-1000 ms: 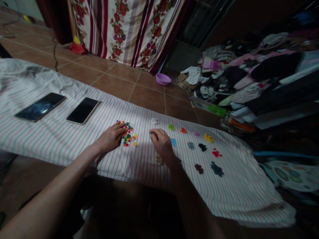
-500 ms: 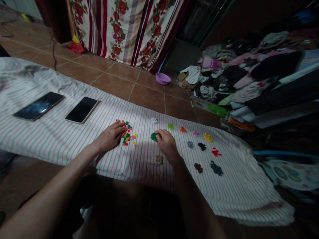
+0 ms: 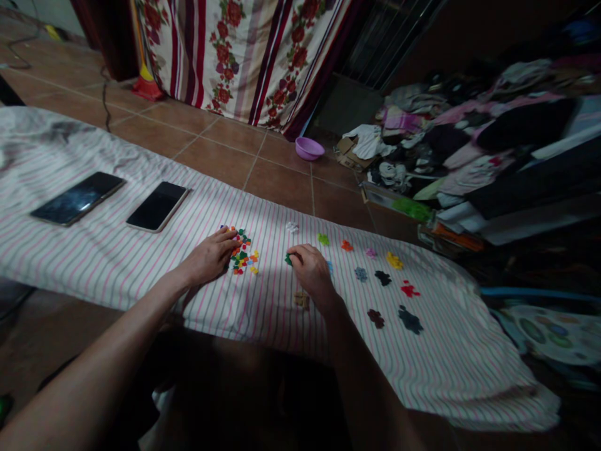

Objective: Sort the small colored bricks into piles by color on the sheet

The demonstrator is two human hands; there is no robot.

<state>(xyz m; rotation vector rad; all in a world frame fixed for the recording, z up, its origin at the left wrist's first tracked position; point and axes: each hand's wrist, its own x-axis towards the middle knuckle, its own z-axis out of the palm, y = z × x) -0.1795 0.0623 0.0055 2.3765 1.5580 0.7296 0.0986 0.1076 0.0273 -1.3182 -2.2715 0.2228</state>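
Note:
My left hand [image 3: 212, 255] lies with its fingers stretched out over the left edge of a mixed pile of small coloured pieces [image 3: 243, 258]. My right hand [image 3: 310, 270] has its thumb and fingertips pinched together at a small dark green pile [image 3: 288, 259], covering part of it. Whatever sits between those fingertips is hidden. Some light blue pieces [image 3: 330, 267] peek out beside the right knuckles. Below the right hand are tan pieces [image 3: 301, 299], and above it are white pieces [image 3: 292, 227].
Sorted piles lie to the right: lime green [image 3: 323, 239], orange [image 3: 346, 245], yellow [image 3: 394, 260], red [image 3: 410, 289], dark grey-blue [image 3: 410, 320] and others. Two phones [image 3: 158, 207] rest at left on the striped cloth [image 3: 451, 363]. A purple basin [image 3: 309, 148] stands on the floor.
My right hand has shifted slightly left over the dark green pile and hides more of it. Light blue pieces now show beside it. My left hand stays on the mixed pile.

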